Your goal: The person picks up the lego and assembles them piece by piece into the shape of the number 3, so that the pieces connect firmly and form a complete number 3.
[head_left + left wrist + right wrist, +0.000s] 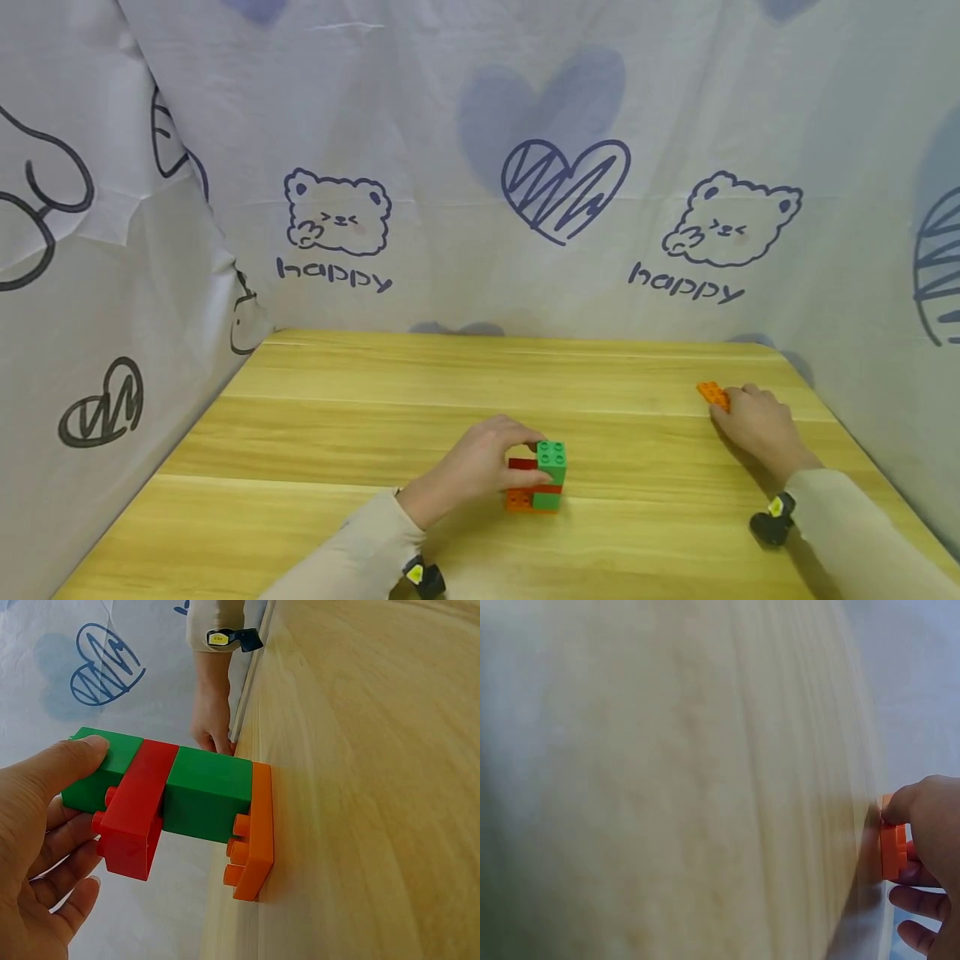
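A small stack of toy building blocks stands upright on the table. Its top green block [109, 769] sits on a red block [141, 817], below which come another green block [208, 793] and a flat orange plate [259, 836] at the base. My left hand [483, 458] grips the top green block between thumb and fingers. Far to the right, my right hand [761, 425] pinches a separate flat orange block [712, 393]; the right wrist view shows this orange block [891, 844] between thumb and fingers, close to the tabletop.
The wooden table [337, 417] has pale yellow planks. A white cloth [450, 275] printed with hearts and bears hangs behind it and along both sides.
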The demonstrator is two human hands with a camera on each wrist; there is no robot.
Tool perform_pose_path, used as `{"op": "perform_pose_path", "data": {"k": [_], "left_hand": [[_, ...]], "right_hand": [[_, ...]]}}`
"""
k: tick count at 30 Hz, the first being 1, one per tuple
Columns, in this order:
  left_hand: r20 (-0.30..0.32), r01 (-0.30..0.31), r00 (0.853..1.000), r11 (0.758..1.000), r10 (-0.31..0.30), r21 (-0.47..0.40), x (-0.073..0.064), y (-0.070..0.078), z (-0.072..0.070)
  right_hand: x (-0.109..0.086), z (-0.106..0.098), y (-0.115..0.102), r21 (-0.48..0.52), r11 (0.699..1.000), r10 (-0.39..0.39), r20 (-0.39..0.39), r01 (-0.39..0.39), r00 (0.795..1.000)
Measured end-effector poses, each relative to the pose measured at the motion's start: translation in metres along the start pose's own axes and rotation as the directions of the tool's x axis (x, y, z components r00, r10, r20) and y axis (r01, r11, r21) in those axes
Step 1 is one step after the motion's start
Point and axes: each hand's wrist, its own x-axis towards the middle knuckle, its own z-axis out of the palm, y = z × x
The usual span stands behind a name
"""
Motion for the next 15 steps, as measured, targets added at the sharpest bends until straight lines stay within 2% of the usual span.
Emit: {"op": "perform_pose_path", "data": {"k": [7,15], "left_hand": [[0.004,0.001,1.000,1.000,-0.001,0.002,-0.0001,-0.0007,0.0013],[0.006,0.004,1.000,1.000,-0.004,-0.009,0.0001,-0.0012,0.0006]], "right_hand": [[0.0017,0.0013,-0.0016,0.031,0.999,-0.014,0.004,0.014,1.000],[0.0022,0.0010,-0.0078,0.091,0.995,-0.035,-0.047,0.039,0.998]]}}
